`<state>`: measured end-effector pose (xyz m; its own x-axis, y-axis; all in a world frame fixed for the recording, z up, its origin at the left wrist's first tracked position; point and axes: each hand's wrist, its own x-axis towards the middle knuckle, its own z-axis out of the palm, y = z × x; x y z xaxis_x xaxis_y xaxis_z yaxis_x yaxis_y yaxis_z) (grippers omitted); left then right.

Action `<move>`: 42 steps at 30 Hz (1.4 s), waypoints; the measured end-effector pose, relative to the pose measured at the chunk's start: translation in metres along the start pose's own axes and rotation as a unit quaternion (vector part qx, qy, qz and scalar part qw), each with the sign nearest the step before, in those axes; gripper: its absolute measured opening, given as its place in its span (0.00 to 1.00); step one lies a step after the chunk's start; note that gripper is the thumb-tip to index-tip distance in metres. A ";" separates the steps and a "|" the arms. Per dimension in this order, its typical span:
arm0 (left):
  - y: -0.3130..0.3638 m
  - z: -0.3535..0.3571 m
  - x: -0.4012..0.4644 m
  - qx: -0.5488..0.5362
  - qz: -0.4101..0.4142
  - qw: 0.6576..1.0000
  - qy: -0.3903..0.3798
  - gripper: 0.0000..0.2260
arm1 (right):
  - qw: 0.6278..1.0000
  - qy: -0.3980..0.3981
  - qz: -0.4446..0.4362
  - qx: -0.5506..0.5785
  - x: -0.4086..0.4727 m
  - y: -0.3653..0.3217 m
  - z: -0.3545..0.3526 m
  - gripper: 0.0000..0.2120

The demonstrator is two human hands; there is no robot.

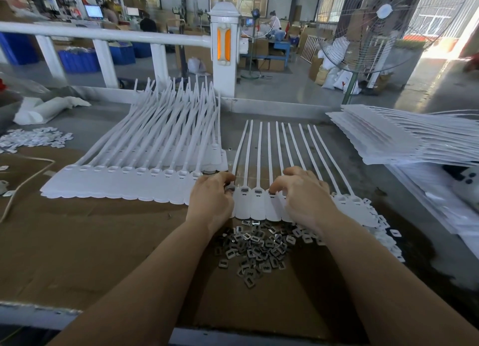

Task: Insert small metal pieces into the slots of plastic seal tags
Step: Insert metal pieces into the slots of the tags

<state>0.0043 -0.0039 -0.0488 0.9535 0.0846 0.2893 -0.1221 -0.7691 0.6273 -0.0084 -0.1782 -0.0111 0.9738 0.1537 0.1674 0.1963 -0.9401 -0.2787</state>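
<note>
Here seal tags (pixel 259 205) lie flat; their straps point away from both hands (pixel 259 198).

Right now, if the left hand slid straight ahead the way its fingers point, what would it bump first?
Probably the left hand would meet the thin straps of the seal tag row it works on, since its fingers point up and rightward; depth is hard to judge.

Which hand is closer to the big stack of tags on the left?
Left. The left hand sits right beside the stack of tags, nearly touching its near-right corner; the right hand works farther right, over the single strip.
</note>
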 end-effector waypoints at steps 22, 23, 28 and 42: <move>-0.001 0.000 0.000 0.003 -0.004 1.000 0.001 0.14 | 0.984 -0.051 -0.138 0.100 -0.029 0.010 -0.015 0.05; -0.001 0.000 0.000 0.003 -0.004 1.000 0.003 0.14 | 0.984 -0.054 -0.146 0.089 -0.030 0.006 -0.014 0.04; -0.001 0.001 0.000 -0.001 -0.003 1.000 0.011 0.14 | 0.985 -0.044 -0.167 0.020 -0.031 -0.006 -0.008 0.05; 0.000 -0.001 0.000 -0.006 -0.008 1.000 0.006 0.14 | 0.987 -0.020 -0.126 0.097 -0.031 0.000 -0.009 0.04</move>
<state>0.0044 -0.0035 -0.0482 0.9518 0.1045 0.2885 -0.1110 -0.7594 0.6411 -0.0395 -0.1856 -0.0078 0.8942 0.3911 0.2180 0.4475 -0.7953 -0.4090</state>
